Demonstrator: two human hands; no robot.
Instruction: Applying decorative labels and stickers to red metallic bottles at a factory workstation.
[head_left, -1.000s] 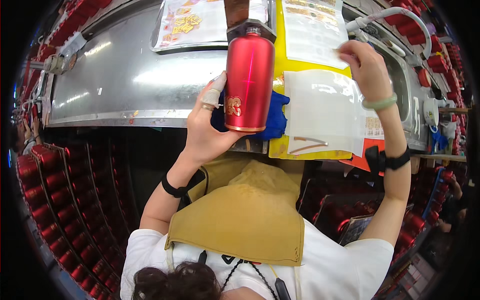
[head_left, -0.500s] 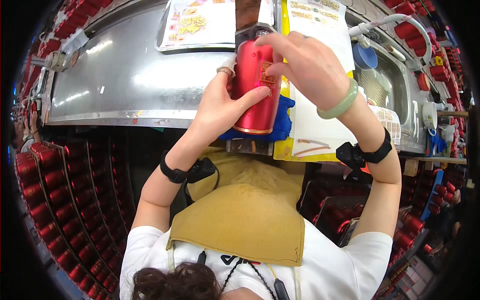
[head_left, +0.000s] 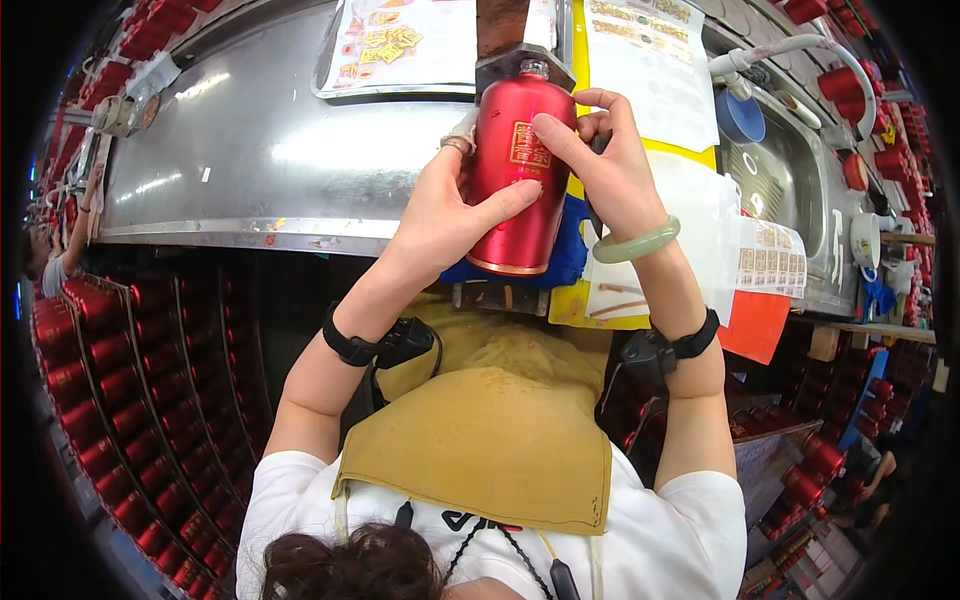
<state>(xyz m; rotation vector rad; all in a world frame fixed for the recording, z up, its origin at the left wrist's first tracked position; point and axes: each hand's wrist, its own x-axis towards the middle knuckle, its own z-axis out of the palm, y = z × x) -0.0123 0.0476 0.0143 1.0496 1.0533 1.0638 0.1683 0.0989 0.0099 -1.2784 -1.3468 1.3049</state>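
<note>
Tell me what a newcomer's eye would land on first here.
First, the shiny red bottle at upper centre, held in the left hand, with the thumb of the right hand at its gold label. Next, the stacked rows of red containers at lower left. Then the pale green bangle on the right wrist.

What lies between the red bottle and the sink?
In the head view: the right hand, then white sheets lying over a yellow surface.
</note>
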